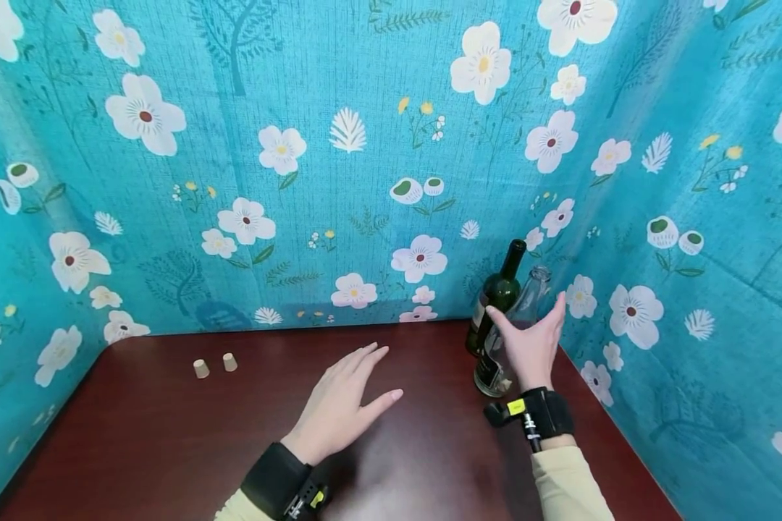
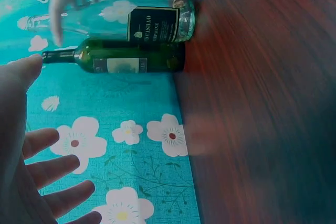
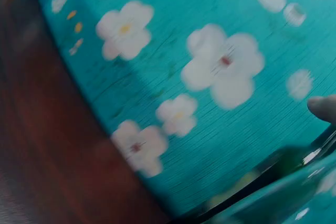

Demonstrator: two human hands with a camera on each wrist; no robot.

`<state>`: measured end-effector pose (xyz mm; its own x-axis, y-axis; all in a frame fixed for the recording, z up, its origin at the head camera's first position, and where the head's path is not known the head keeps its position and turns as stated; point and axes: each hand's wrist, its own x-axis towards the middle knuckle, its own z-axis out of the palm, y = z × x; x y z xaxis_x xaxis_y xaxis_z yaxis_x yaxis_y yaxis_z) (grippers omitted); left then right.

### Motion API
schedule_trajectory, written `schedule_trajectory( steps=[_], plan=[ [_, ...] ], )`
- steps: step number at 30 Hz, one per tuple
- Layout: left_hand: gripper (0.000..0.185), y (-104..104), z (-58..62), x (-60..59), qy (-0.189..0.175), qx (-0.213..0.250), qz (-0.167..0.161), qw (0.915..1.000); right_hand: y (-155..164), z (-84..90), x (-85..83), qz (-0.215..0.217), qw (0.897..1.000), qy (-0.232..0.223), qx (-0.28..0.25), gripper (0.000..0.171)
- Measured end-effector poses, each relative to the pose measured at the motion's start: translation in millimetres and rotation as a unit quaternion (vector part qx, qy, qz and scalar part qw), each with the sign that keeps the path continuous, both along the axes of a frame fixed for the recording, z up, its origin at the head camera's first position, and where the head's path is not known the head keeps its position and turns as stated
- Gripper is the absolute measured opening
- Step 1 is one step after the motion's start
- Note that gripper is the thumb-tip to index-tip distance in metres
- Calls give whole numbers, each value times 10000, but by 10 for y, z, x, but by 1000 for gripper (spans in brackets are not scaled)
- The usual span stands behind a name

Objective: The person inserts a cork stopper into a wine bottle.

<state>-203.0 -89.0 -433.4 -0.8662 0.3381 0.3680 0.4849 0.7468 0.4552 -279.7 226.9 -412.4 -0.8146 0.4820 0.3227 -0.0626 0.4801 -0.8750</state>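
Toward the desk's (image 1: 137,434) back left corner, a left cork (image 1: 200,369) and a right cork (image 1: 230,362) stand just beside each other. Over the middle of the desk is the left hand (image 1: 342,401), its fingers nearly straight, thumb apart, holding nothing. At the back edge by the right corner stands the green bottle (image 1: 503,289), upright; the clear bottle (image 1: 491,367) stands upright just in front of it. The right hand (image 1: 533,347) is at the clear bottle, thumb and fingers spread wide; whether they touch the glass I cannot tell.

The step in hand looks like a reach to the bottles, or a release; one moment does not settle which. If a grip is meant, it calls for the right fingers to narrow round the clear bottle without knocking the green one.

The left wrist view shows both labels, partly hidden in the head view. The right wrist view is blurred, with only parts of the bottles and one fingertip at its right edge.
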Motion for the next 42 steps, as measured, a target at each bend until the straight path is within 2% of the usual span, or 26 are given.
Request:
schedule_trajectory(
  steps=[3, 5, 9, 12, 16, 19, 23, 26, 31, 36, 39, 42],
  plan=[
    [77, 21, -32, 17, -53, -28, -45, 10000, 7, -219, -57, 7, 10000, -62, -51, 123],
    [77, 36, -47, 29, -111, -41, -62, 9999, 18, -294, -62, -68, 10000, -35, 36, 114],
    [76, 52, -69, 37, -148, -29, -63, 9999, 23, -318, -83, -127, 9997, 51, 224, 80],
    [75, 54, -84, 40, -70, -53, -86, 9999, 6, -305, -110, -29, 9996, 46, 273, 64],
    [75, 80, -94, 47, -23, -106, -146, 9998, 2, -272, -89, 106, 9989, -87, 439, 61],
    [76, 104, -106, 47, -124, -126, -132, 9998, -34, -207, -18, 264, 9981, -115, 539, 62],
    [80, 166, -125, 45, -342, -102, -181, 9992, -157, -51, 113, 671, 9964, 88, 515, 65],
    [86, 232, -116, 36, -508, -22, -245, 9984, -296, 129, 202, 1130, 9920, 290, 476, 66],
    [95, 328, -14, 22, -562, 428, -339, 9969, -583, 473, 316, 2027, 9758, 729, 371, 62],
    [105, 403, 84, 30, -145, 1123, -458, 9925, -895, 661, 452, 2963, 9503, 946, 165, 56],
    [110, 402, 92, 53, 210, 1411, -288, 9894, -1075, 671, 549, 3571, 9294, 932, -6, 55],
    [113, 340, 61, 100, 512, 1557, 148, 9864, -1229, 632, 628, 4079, 9089, 873, -27, 54]
  ],
)
